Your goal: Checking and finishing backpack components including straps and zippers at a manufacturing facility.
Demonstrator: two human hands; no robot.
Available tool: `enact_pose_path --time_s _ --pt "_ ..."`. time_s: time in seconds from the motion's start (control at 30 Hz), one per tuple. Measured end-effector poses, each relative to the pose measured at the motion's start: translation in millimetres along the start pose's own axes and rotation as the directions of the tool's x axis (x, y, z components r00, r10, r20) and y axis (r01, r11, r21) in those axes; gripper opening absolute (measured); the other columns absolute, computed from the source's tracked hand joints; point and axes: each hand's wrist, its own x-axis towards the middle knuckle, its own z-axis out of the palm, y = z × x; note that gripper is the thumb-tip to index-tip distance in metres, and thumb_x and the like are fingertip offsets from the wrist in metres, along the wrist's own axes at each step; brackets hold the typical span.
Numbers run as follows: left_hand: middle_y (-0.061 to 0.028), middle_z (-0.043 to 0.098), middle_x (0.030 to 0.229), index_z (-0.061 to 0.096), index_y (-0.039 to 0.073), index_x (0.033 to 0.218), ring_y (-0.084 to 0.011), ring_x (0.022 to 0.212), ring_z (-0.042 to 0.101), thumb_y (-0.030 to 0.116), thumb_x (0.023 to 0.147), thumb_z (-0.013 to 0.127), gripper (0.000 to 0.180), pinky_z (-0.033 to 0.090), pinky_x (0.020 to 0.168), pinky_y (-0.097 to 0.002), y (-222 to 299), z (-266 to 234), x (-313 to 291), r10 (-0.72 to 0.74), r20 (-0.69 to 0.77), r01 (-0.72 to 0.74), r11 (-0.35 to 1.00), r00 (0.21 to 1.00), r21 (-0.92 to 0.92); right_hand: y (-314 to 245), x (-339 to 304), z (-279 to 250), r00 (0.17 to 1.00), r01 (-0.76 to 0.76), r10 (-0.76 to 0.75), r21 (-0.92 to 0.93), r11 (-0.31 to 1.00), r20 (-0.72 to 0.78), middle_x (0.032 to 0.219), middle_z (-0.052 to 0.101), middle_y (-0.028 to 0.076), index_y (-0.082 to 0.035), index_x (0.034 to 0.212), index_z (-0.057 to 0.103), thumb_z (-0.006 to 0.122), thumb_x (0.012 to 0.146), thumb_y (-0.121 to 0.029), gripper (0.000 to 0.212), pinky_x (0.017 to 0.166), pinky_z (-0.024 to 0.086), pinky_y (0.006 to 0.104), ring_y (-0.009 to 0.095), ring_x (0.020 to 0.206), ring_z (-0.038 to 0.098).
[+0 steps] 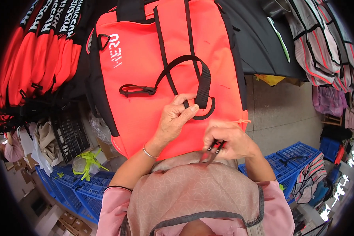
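A bright coral-red bag with black edging lies in front of me, its lower end near my apron. My left hand pinches a black strap loop between thumb and fingers, over the bag's middle. From there a black webbing strap curves up and left to a buckle. Lower right, close to the apron, my right hand is closed around small dark thread snips. Their blades point down toward the apron and are blurred. Loose thread ends show on the fabric.
Red-and-black padded straps hang at the left; grey striped panels are stacked at the right. A toothbrush lies on the black-covered table. Blue plastic crates stand on both sides below.
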Motion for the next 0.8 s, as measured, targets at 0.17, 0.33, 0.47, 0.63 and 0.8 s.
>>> enact_pose_path --time_s 0.17,0.33,0.47,0.63,0.8 --pt "-0.0127 0.063 0.118 0.062 -0.005 0.068 -0.0139 0.103 0.054 0.021 0.095 0.066 0.037 0.043 0.085 -0.0301 1.3 3.7 0.3 -0.014 -0.014 0.014 0.999 1.0 0.032 9.3 -8.3 1.0 0.899 -0.112 -0.072 -0.386 0.916 -0.431 0.075 0.06 0.005 -0.002 0.083 0.072 0.08 0.066 0.005 0.02 0.052 0.046 0.0284 0.015 0.063 0.061" --pt "-0.0123 0.064 0.114 0.066 -0.006 0.072 -0.0146 0.1 0.056 0.018 0.093 0.065 0.031 0.044 0.082 -0.0296 9.3 7.0 0.7 -0.055 -0.023 0.056 0.997 0.998 0.055 22.3 3.9 5.4 0.864 -0.012 -0.313 -0.636 0.772 -0.395 0.081 0.06 0.004 -0.005 0.104 0.073 0.073 0.066 0.003 0.038 0.048 0.049 0.0289 0.016 0.062 0.065" --pt "-0.0115 0.065 0.11 0.068 -0.006 0.074 -0.0143 0.095 0.057 0.013 0.09 0.064 0.025 0.045 0.077 -0.0288 2.9 4.3 3.2 -0.021 -0.024 0.023 0.996 0.999 0.085 16.4 9.2 -9.5 0.929 0.114 -0.35 -0.808 0.578 -0.119 0.084 0.06 0.0 -0.007 0.102 0.072 0.07 0.069 -0.01 0.033 0.048 0.046 0.0273 0.012 0.06 0.059" --pt "-0.0096 0.066 0.109 0.069 -0.007 0.074 -0.0104 0.085 0.054 0.011 0.089 0.064 0.023 0.043 0.072 -0.0268 1.7 1.3 8.4 -0.028 0.001 0.028 1.0 1.0 -0.005 9.6 20.5 -23.9 0.925 0.251 -0.369 -0.87 0.423 0.088 0.082 0.056 -0.003 -0.007 0.095 0.071 0.069 0.069 -0.017 0.028 0.048 0.042 0.0254 0.009 0.059 0.051" --pt "-0.0078 0.065 0.109 0.067 -0.007 0.072 -0.0076 0.077 0.049 0.011 0.089 0.065 0.025 0.042 0.069 -0.0254 8.7 -1.9 10.3 -0.077 0.04 0.079 0.996 0.996 -0.052 11.6 27.8 -25.8 0.886 0.366 -0.406 -0.874 0.319 0.223 0.08 0.05 -0.003 -0.009 0.086 0.066 0.071 0.07 -0.017 0.019 0.049 0.04 0.0247 0.008 0.061 0.05"
